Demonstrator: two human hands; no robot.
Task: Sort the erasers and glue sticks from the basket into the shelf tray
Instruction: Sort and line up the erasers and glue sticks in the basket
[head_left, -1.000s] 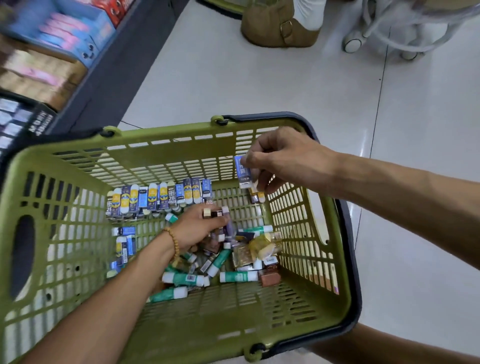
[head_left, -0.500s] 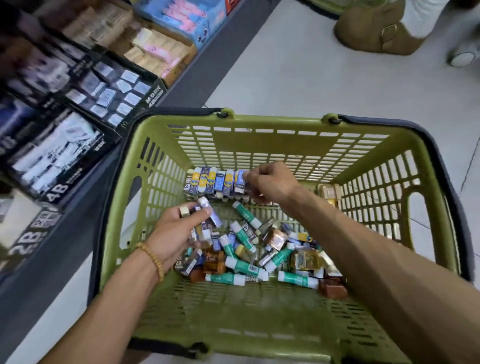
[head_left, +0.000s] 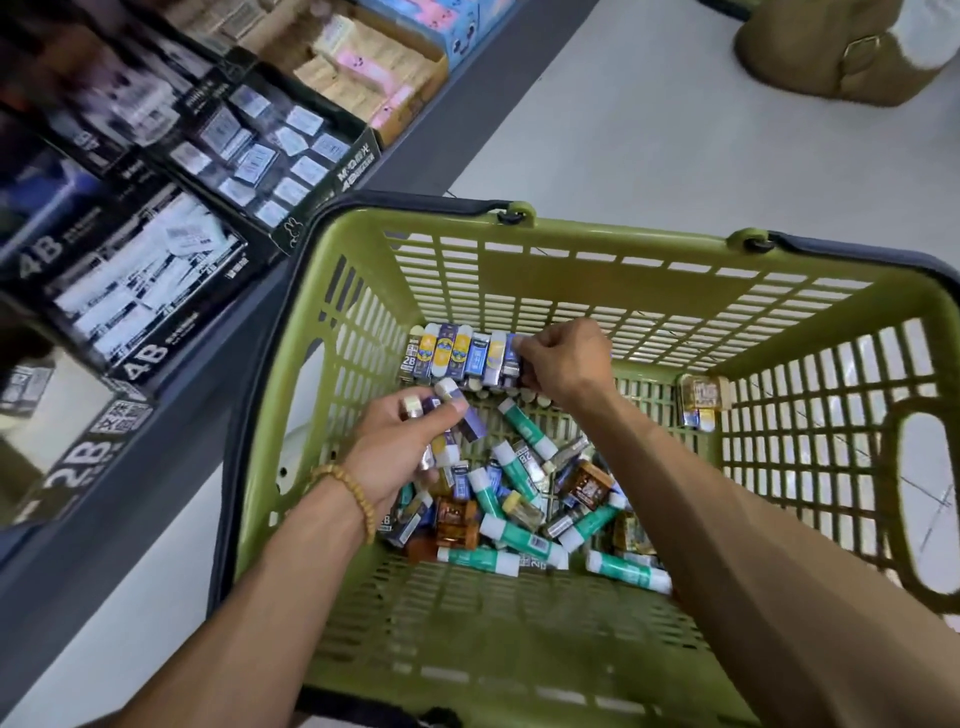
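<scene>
The olive-green slotted plastic shopping basket sits on a pale tiled floor, just beside a dark grey shelf whose black cardboard display trays marked 4B and 2B hold small wrapped erasers. Inside the basket, a neat row of small blue, yellow and white sleeved erasers stands against the far wall, and a loose heap of green-and-white glue sticks mixed with brown and purple erasers covers the floor of the basket nearer the person. The right hand has its grip pinched on the right end of the row, fingers curled round the last eraser there. The left hand grasps a small clutch of purple-and-white erasers above the heap, thumb across them. These pieces look light and stiff; the glossy sleeves and round glue tubes are likely slippery, so erasers are best taken by their flat long faces and the sticks across the barrel, a few at a time. A tan boot stands on the floor at the far right, well apart from the basket.
</scene>
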